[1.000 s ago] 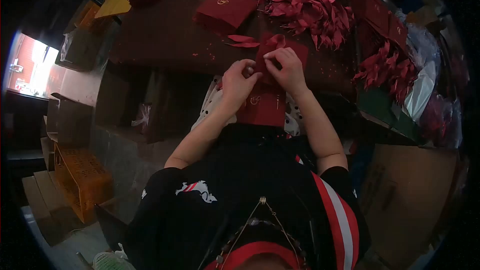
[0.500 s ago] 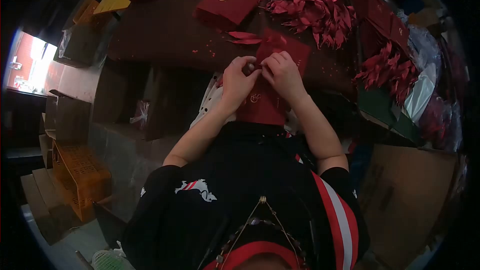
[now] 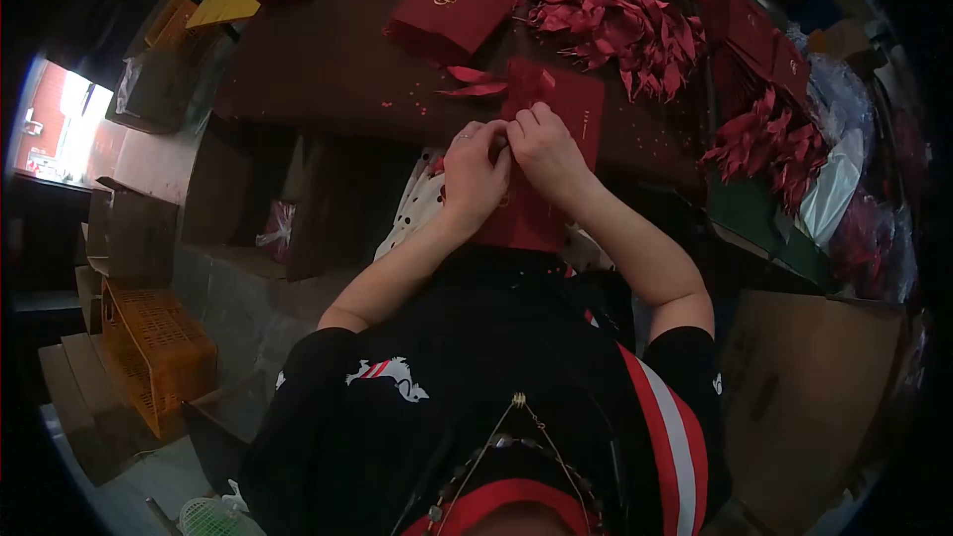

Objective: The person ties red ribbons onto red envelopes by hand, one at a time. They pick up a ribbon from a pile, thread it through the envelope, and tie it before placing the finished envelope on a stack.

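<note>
A dark red card or folder (image 3: 574,97) lies at the table's front edge and reaches down toward my lap. Over it, my left hand (image 3: 476,171) has its fingers bent and pressed together against the other hand. My right hand (image 3: 546,151) meets it with thumb and fingers pinched. Whatever is between the fingertips is too small and hidden to make out. Just beyond my fingers is a red ribbon (image 3: 476,85), its tail stretching left over the brown cloth.
On the brown tablecloth (image 3: 308,69) are stacked red cards (image 3: 449,12) and a heap of red ribbons (image 3: 625,20). More cards (image 3: 740,30) and ribbons hang at the right. Cardboard boxes and an orange crate (image 3: 164,347) stand at the left.
Both hands have come closer together, and the right has moved slightly left and down. The red card and ribbon have shifted a little left.
</note>
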A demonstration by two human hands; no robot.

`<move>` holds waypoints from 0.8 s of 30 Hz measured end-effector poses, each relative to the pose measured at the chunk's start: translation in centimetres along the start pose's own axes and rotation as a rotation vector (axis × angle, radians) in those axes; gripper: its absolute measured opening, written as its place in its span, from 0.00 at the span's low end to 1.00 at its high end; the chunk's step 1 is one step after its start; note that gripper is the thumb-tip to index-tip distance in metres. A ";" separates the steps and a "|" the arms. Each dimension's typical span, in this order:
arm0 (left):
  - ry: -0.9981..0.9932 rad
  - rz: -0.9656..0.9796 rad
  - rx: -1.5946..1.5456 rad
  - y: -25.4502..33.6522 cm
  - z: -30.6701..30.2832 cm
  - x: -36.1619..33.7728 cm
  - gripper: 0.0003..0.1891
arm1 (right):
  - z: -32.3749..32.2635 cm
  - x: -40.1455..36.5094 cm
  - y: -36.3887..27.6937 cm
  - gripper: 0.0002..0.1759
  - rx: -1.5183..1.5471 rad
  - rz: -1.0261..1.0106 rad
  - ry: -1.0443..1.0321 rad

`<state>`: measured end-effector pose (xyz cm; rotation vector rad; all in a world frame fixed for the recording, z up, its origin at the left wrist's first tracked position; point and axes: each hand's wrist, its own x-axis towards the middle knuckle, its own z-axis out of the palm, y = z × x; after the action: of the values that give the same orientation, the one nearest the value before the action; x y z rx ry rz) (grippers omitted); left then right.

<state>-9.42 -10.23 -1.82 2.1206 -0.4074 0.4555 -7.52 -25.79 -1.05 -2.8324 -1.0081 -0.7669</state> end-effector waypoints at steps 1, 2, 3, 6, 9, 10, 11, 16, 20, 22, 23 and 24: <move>-0.002 0.000 0.000 0.0 0.1 0.0 0.16 | 0.1 0.1 0.1 0.09 0.005 0.001 -0.047; -0.010 -0.033 -0.010 -0.1 0.2 0.1 0.16 | 0.3 0.2 0.2 0.09 0.006 0.002 -0.049; -0.016 -0.065 -0.021 -0.2 0.4 0.2 0.16 | 0.5 0.2 0.4 0.08 0.098 0.058 0.000; -0.076 -0.215 -0.201 -1.1 0.2 0.6 0.16 | 0.6 0.0 0.7 0.08 0.277 0.184 0.127; -0.173 -0.241 -0.235 -2.0 -1.1 1.8 0.16 | -0.2 -0.4 1.0 0.07 0.398 0.311 0.175; -0.257 -0.301 -0.244 -2.0 -1.5 2.0 0.16 | -0.4 -0.5 1.0 0.07 0.374 0.355 0.209; -0.173 -0.160 -0.147 -3.0 -0.9 1.9 0.14 | -0.5 -0.7 0.9 0.06 0.350 0.403 0.242; -0.195 -0.019 0.111 -3.5 -0.5 2.8 0.16 | 0.9 -1.1 2.0 0.06 0.483 0.467 0.186; -0.352 -0.102 -0.058 -3.2 -0.7 4.3 0.14 | 1.1 -1.0 1.8 0.09 0.577 0.566 0.135; -0.333 -0.080 -0.093 -3.6 -0.5 4.4 0.14 | 1.1 -0.8 1.9 0.10 0.628 0.623 0.124; -0.319 -0.054 -0.129 -3.7 -0.4 4.5 0.13 | 1.3 -1.0 2.1 0.10 0.633 0.609 0.131; -0.324 -0.049 -0.127 -3.6 -0.5 4.6 0.13 | 1.3 -1.0 2.1 0.11 0.639 0.598 0.139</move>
<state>-3.81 -8.37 -1.97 2.0771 -0.5509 0.0530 -6.34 -27.79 -2.40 -2.2741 -0.2647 -0.4537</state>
